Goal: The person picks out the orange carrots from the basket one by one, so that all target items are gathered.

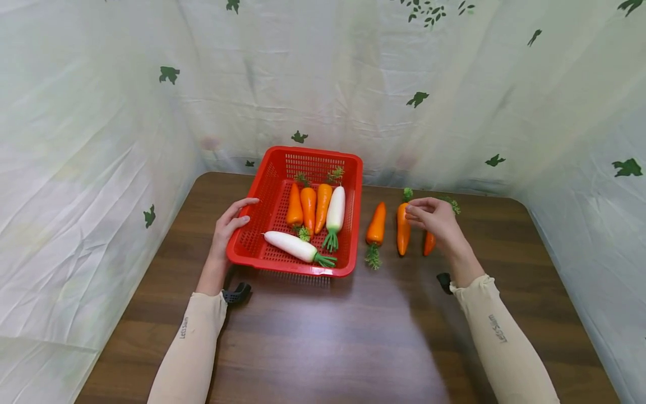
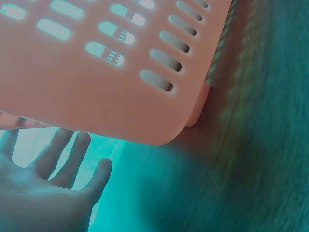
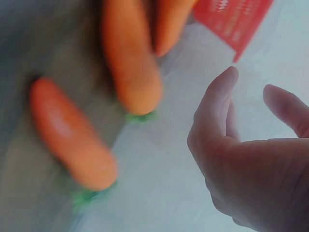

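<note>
My left hand [image 1: 225, 230] rests at the left rim of a red plastic basket [image 1: 294, 264]. In the left wrist view its fingers [image 2: 99, 179] look fairly straight beside the rim. The basket holds three orange carrots [image 1: 308, 207] with green tops and two white radishes [image 1: 290, 244] with green stems. My right hand [image 1: 438, 219] hovers over the table, right of the basket, with thumb and fingers apart and nothing between them. Below and beside it lie a left carrot [image 1: 375, 224], a middle carrot [image 1: 402, 230] and a right carrot [image 1: 429, 243], the last partly hidden by the hand.
The brown wooden table [image 1: 323, 348] bears everything. Pale curtains [image 1: 323, 84] with green leaf prints stand behind it and along both sides. A black wrist device [image 1: 237, 294] sits by the left wrist, and another [image 1: 444, 282] by the right.
</note>
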### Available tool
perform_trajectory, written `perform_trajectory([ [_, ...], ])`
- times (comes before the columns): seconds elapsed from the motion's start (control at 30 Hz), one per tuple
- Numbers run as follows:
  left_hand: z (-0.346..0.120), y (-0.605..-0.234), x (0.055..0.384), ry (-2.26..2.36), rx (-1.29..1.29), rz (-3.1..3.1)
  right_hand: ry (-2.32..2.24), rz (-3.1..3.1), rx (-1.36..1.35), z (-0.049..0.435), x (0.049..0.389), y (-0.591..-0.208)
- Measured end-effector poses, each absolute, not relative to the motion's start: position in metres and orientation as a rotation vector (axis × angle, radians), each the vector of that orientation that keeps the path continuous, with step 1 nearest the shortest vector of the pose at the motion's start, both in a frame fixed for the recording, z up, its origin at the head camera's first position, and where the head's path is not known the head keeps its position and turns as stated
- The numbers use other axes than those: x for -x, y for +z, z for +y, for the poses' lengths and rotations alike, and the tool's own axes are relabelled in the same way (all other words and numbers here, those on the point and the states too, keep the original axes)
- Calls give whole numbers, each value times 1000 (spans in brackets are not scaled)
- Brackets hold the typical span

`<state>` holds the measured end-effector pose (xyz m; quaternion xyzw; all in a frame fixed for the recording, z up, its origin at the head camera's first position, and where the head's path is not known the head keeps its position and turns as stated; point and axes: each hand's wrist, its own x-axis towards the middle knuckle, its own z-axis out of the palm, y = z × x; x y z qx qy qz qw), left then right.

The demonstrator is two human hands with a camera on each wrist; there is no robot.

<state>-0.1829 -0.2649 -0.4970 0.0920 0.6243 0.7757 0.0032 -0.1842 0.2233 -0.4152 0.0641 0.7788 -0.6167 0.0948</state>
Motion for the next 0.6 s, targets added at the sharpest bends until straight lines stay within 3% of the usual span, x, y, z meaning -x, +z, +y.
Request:
perform_trajectory([
  [0.6, -266, -499, 184, 2432, -299, 1956, -1882, 2270, -3, 131, 208, -371],
])
